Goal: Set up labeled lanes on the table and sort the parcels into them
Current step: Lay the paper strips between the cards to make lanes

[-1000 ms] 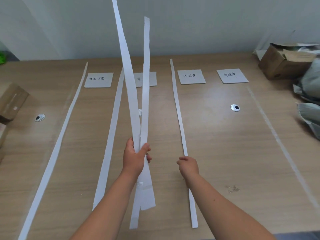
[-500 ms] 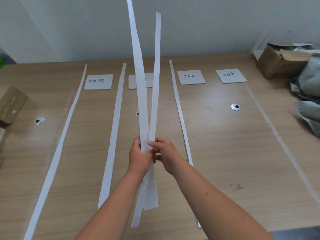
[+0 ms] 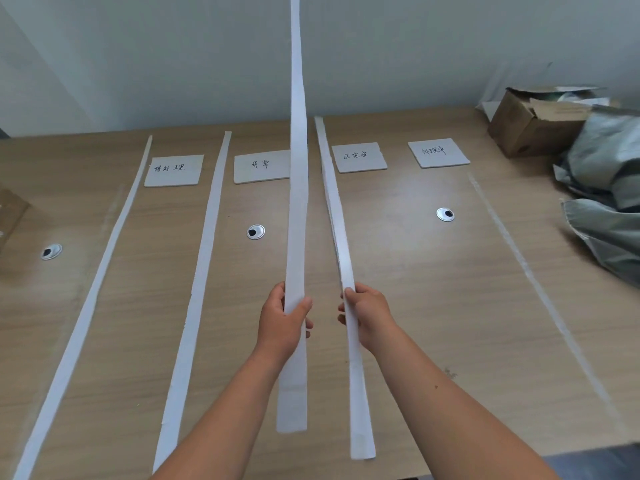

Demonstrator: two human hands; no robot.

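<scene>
My left hand (image 3: 280, 323) grips a long white paper strip (image 3: 298, 168) that stands upright and runs out of the top of the view. My right hand (image 3: 370, 317) pinches a second white strip (image 3: 353, 375), tilted forward low over the table (image 3: 433, 306). This strip covers most of a strip lying on the table, whose far end (image 3: 319, 128) shows. Two more strips lie lengthwise: a far-left strip (image 3: 86, 306) and a second strip (image 3: 201, 271). Several handwritten label cards sit at the far edge, among them a first card (image 3: 174, 169), a half-hidden card (image 3: 261, 166) and a third card (image 3: 358, 156).
Grey parcel bags (image 3: 606, 188) and an open cardboard box (image 3: 533, 129) are piled at the right end. Another brown box (image 3: 10, 213) sits at the left edge. A faint pale line (image 3: 519, 265) crosses the table's right part. Round metal grommets (image 3: 255, 232) dot the surface.
The two strips were held together in my left hand. My right hand has taken one and pulled it right and down, so the strips are now apart, one per hand.
</scene>
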